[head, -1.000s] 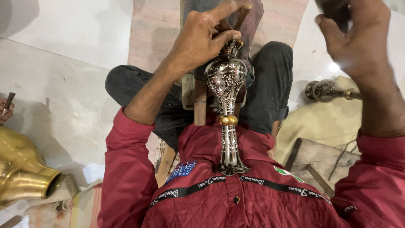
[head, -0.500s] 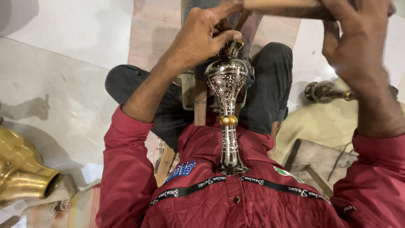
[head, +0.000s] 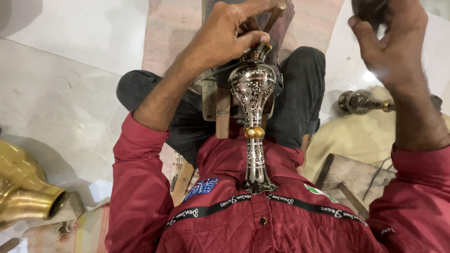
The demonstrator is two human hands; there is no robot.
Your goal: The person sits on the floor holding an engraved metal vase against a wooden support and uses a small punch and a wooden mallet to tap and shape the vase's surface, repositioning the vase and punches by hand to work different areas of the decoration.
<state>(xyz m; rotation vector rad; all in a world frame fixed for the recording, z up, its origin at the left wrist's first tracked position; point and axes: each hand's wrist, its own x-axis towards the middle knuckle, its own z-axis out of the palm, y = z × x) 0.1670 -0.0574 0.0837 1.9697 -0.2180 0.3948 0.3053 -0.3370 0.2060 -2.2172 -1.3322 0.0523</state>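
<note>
An engraved silver vase (head: pixel 253 117) with a gold band at its neck lies along my lap, its flared mouth against my red shirt. My left hand (head: pixel 229 33) grips a thin wooden-handled chisel (head: pixel 274 13) set against the vase's far end. My right hand (head: pixel 391 42) is raised at the upper right, closed on a dark hammer (head: pixel 370 9) that is mostly cut off by the frame's top edge. The vase rests on a wooden block (head: pixel 220 110) between my legs.
A large brass vessel (head: pixel 23 192) lies at the left on the pale floor. A second engraved vase (head: pixel 363 101) lies on cream cloth at the right. Wooden pieces (head: pixel 356 173) sit beside my right arm. A pinkish mat (head: pixel 171 33) runs ahead.
My right hand swung down over the chisel half a second ago and has lifted back up to the right. My left hand and the vase have stayed in place.
</note>
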